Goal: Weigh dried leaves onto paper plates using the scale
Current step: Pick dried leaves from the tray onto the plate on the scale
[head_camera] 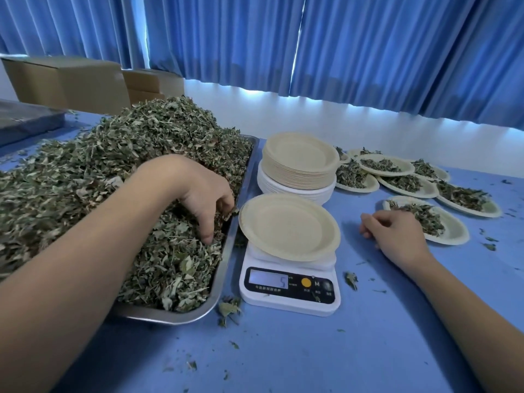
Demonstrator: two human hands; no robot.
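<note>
On the blue table, the empty plate on the scale lies three o'clock of your left hand, which grips leaves; your right hand rests slack.

Green dried leaves, cream plate, white scale (yellow button), blue tablecloth, blue curtains.

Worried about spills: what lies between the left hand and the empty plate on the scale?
Head view: the metal tray's rim, edged with dried leaves, separates the left hand from the empty plate on the scale.
</note>
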